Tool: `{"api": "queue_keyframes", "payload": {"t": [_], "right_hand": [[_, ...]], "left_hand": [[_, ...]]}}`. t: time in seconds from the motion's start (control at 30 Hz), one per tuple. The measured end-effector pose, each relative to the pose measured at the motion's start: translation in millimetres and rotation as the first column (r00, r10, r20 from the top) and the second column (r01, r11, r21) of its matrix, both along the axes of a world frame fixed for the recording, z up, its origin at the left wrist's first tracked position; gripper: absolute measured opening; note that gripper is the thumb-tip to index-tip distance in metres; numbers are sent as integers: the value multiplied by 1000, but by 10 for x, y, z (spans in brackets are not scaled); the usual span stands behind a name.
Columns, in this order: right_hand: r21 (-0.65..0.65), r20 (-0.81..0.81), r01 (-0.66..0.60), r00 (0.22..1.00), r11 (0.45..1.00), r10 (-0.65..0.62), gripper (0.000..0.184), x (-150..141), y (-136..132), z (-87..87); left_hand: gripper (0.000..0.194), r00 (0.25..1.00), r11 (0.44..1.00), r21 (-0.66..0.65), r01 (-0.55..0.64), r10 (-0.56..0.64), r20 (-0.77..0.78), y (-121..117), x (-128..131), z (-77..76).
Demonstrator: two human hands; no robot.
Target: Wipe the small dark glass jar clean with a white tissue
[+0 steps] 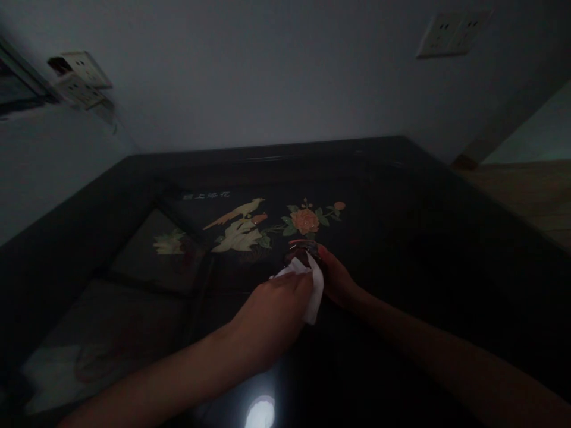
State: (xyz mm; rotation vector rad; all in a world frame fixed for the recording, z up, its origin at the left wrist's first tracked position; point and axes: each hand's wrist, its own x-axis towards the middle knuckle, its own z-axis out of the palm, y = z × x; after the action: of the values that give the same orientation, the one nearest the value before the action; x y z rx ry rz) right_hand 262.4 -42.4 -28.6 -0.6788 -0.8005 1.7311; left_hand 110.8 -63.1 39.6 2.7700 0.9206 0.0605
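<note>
Dark object (pixel 307 245) partly behind white cloth (pixel 316 297), black tabletop (pixel 392 232), wall sockets (pixel 454 34)

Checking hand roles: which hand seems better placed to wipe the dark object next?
Probably the left hand: it grips the white tissue at the dark object, while the right hand holds that object.

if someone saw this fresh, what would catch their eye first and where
Probably the white cloth in the left hand, just below the middle of the picture, against a dark glossy object that the right hand holds. Next come the yellowish bird and large orange flower on the dark surface beyond the hands, then the bright reflection at the bottom edge.
</note>
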Motion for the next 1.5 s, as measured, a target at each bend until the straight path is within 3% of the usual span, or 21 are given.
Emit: {"api": "queue_keyframes", "payload": {"t": [0.13,0.27,0.4,0.5,0.67,0.83,0.97,1.13,1.3,1.4,1.5], "right_hand": [[-36,-27,14,1000,999,-15,52,1,21,16],[-33,-29,15,999,999,-16,51,0,31,-23],[-19,-37,17,999,1000,-18,49,-5,24,-23],[-30,-28,6,1000,1000,-7,49,-6,24,-21],[-44,-31,-14,999,999,13,53,-7,61,-104],[-5,44,33,998,999,-33,55,-31,86,-177],[38,84,61,994,997,-64,49,-27,63,-158],[52,98,98,990,994,-102,46,7,38,-126],[-41,7,57,998,998,-57,53,-11,34,-91],[-58,2,76,997,995,-76,52,-23,31,-43],[-71,11,87,996,994,-87,50,-17,32,-8]], "left_hand": [[35,992,958,-268,-102,119,48,24,42,88],[40,994,953,-284,-102,109,9,35,50,118],[34,999,989,-148,-6,0,-43,72,5,115],[29,995,995,61,73,-68,-79,80,-39,51],[35,992,903,425,70,-18,-125,22,-81,-122],[39,993,861,506,48,13,-117,13,-71,-201],[36,993,907,418,60,-11,-120,13,-33,-162],[35,999,999,41,-7,9,-51,-6,20,-29],[33,985,959,-267,-100,133,109,-6,46,2],[35,990,969,-233,-76,101,97,-26,53,-40],[42,998,1000,8,-11,10,54,-70,48,-114]]}}
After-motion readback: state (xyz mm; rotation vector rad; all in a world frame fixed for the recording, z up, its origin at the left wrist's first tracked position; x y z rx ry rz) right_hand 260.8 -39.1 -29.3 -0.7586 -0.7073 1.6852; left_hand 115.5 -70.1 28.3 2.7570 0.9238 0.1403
